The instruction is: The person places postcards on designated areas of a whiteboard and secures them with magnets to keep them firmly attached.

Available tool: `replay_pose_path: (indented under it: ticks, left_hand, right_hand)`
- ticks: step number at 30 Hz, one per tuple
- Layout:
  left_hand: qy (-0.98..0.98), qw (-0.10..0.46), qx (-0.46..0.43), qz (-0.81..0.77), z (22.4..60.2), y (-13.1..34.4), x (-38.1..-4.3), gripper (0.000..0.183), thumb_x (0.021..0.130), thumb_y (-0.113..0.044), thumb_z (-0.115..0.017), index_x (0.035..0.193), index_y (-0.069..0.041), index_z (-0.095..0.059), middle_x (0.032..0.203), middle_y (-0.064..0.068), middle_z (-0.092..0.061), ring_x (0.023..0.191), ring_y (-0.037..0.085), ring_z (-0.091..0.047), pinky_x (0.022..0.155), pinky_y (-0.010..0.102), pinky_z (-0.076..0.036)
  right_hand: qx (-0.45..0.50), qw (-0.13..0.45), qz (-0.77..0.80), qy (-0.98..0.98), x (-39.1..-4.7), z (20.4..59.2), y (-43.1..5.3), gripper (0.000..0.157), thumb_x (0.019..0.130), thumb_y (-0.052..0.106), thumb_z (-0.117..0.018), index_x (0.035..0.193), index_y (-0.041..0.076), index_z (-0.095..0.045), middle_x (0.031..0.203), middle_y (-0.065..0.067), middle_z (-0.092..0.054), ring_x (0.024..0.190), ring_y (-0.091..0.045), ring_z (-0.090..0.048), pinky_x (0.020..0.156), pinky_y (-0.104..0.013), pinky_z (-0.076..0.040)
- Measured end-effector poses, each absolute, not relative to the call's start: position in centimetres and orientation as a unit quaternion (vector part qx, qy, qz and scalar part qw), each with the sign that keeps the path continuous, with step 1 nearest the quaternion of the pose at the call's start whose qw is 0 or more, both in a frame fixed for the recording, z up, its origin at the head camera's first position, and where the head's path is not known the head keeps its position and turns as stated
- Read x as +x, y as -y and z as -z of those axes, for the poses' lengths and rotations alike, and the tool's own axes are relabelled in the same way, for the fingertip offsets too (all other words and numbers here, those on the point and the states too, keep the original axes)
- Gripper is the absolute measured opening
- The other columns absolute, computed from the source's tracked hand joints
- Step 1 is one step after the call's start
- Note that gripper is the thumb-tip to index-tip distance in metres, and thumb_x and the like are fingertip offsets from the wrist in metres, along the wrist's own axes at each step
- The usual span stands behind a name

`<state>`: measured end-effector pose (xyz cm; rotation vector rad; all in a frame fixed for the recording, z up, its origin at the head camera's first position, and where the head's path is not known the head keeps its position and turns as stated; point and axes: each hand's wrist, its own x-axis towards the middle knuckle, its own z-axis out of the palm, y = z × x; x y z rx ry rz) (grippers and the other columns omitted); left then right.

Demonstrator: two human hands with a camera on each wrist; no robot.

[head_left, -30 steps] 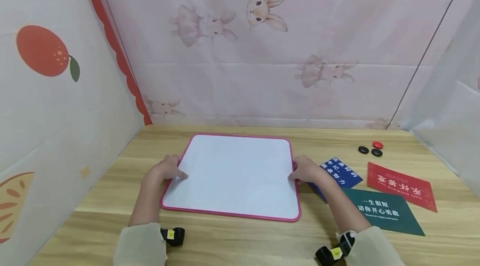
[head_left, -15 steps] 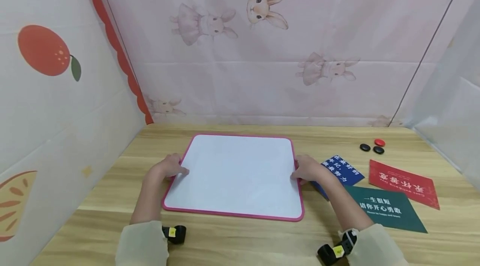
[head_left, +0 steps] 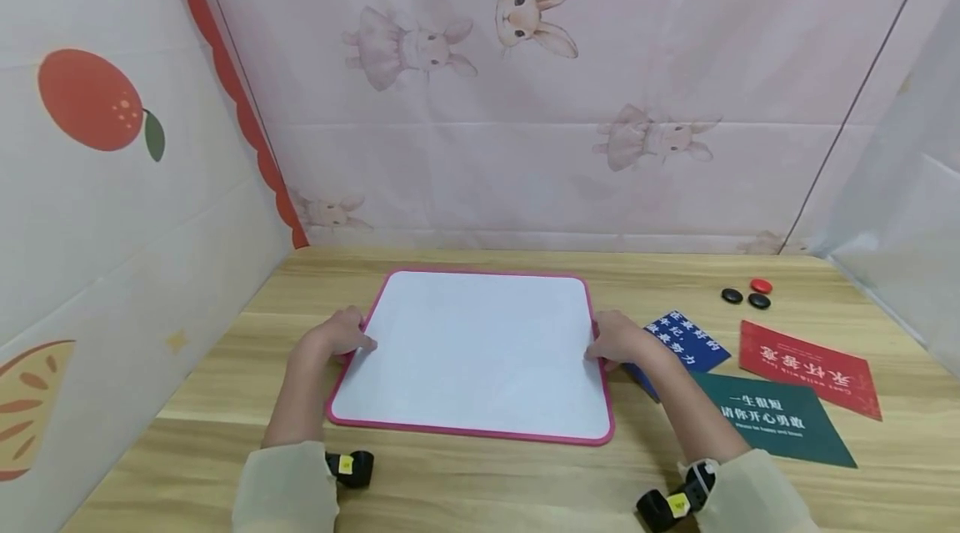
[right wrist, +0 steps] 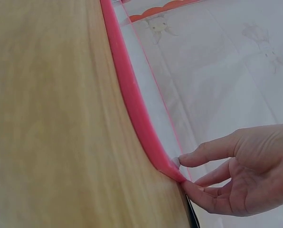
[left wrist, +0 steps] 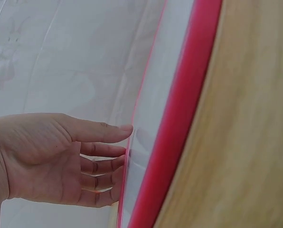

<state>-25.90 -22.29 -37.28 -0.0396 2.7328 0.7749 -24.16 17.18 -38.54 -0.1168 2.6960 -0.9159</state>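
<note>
A blank whiteboard [head_left: 480,354] with a pink frame lies flat on the wooden table, one hand at each short side. My left hand [head_left: 341,335] holds its left edge, the thumb over the white surface and the other fingers at the outer side of the frame, as the left wrist view shows. On the opposite edge, my right hand [head_left: 618,339] pinches the frame near the middle. Its thumb [right wrist: 205,153] is on top and its curled fingers are at the edge below. A blue card [head_left: 686,341] with white writing lies just beyond the right hand, partly hidden by it.
A green card [head_left: 776,420] lies beside the right forearm, with a red card [head_left: 810,366] behind it. Farther back sit one red round magnet-like piece [head_left: 761,285] and two black ones [head_left: 759,300]. Printed cloth walls [head_left: 480,183] close off the back and sides.
The whiteboard's near right corner has shifted slightly to the right. Both hands keep their hold on its sides. The whole head view has shifted a little.
</note>
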Motion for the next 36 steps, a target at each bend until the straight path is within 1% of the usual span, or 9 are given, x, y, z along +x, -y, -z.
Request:
replay_pose_path:
  ticks: [5, 12, 15, 20, 31, 36]
  left_hand:
    - [-0.952, 0.151, -0.012, -0.266, 37.20, 22.13, -25.93, 0.035, 0.084, -0.009, -0.064, 0.108, 0.009, -0.047, 0.086, 0.015, -0.050, 0.074, 0.026, -0.051, 0.062, 0.031, -0.046]
    - [-0.953, 0.148, 0.002, -0.266, 37.54, 22.01, -26.01, 0.029, 0.084, -0.006, -0.064, 0.102, 0.007, -0.047, 0.086, 0.015, -0.050, 0.072, 0.025, -0.051, 0.060, 0.031, -0.047]
    - [-0.951, 0.149, 0.001, -0.270, 37.58, 21.97, -25.95, 0.032, 0.083, -0.006, -0.065, 0.105, 0.008, -0.046, 0.088, 0.015, -0.051, 0.075, 0.025, -0.052, 0.062, 0.031, -0.049]
    - [-0.950, 0.153, -0.003, -0.270, 37.49, 21.99, -25.85, 0.036, 0.082, -0.007, -0.067, 0.107, 0.007, -0.045, 0.089, 0.015, -0.051, 0.076, 0.025, -0.052, 0.064, 0.032, -0.050]
    - [-0.949, 0.157, -0.005, -0.274, 37.09, 21.96, -25.46, 0.038, 0.080, -0.008, -0.070, 0.105, 0.006, -0.046, 0.085, 0.014, -0.050, 0.074, 0.025, -0.051, 0.063, 0.030, -0.048]
    - [-0.943, 0.160, -0.009, -0.292, 37.17, 22.48, -25.60, 0.031, 0.085, -0.011, -0.064, 0.105, 0.003, -0.045, 0.084, 0.013, -0.050, 0.075, 0.024, -0.050, 0.063, 0.029, -0.046]
  right_hand:
    - [-0.040, 0.146, 0.311, -0.938, -24.15, 38.41, -17.22, 0.049, 0.080, 0.001, -0.066, 0.119, -0.017, -0.041, 0.081, -0.015, -0.051, 0.062, -0.020, -0.055, 0.054, -0.026, -0.051]
    - [-0.035, 0.158, 0.302, -0.940, -23.67, 38.09, -17.39, 0.058, 0.081, 0.003, -0.065, 0.126, -0.019, -0.035, 0.084, -0.016, -0.049, 0.060, -0.020, -0.055, 0.054, -0.026, -0.051]
    - [-0.036, 0.162, 0.298, -0.940, -23.61, 38.07, -17.46, 0.054, 0.082, 0.003, -0.065, 0.123, -0.018, -0.038, 0.082, -0.015, -0.050, 0.060, -0.020, -0.055, 0.054, -0.026, -0.051]
    - [-0.035, 0.163, 0.289, -0.943, -23.55, 37.95, -17.45, 0.042, 0.082, 0.004, -0.065, 0.114, -0.015, -0.045, 0.078, -0.014, -0.051, 0.060, -0.020, -0.055, 0.054, -0.025, -0.051]
    - [-0.042, 0.158, 0.285, -0.945, -23.39, 37.85, -17.41, 0.046, 0.082, 0.005, -0.066, 0.118, -0.015, -0.045, 0.078, -0.014, -0.051, 0.060, -0.020, -0.055, 0.054, -0.025, -0.051]
    - [-0.043, 0.161, 0.284, -0.944, -23.45, 37.77, -17.34, 0.047, 0.082, 0.005, -0.065, 0.119, -0.015, -0.044, 0.078, -0.014, -0.051, 0.059, -0.020, -0.055, 0.054, -0.025, -0.051]
